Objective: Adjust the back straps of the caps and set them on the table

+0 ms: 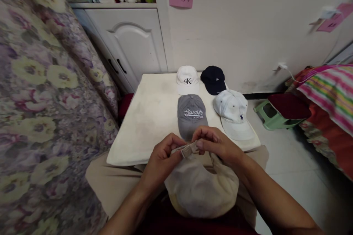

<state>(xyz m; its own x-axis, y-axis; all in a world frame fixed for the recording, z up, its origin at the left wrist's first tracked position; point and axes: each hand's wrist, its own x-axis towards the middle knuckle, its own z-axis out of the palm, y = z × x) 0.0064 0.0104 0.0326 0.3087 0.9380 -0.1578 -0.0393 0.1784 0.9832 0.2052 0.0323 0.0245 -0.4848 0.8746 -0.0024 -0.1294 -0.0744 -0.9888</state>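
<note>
A beige baseball cap rests over my lap, its back opening and adjusting strap turned toward the table. My left hand pinches the strap by its buckle. From the other side, my right hand grips the strap between thumb and fingers. Just beyond my hands lies a grey cap with white "Always" lettering. Behind it sits a white cap with a "CK" mark, beside a navy cap. A pale blue cap with a small dark logo lies at the right.
The caps lie on a low cream-covered table before my knees. A floral curtain hangs at the left, by a white cabinet. At the right stand a green stool and a bed with a striped cover.
</note>
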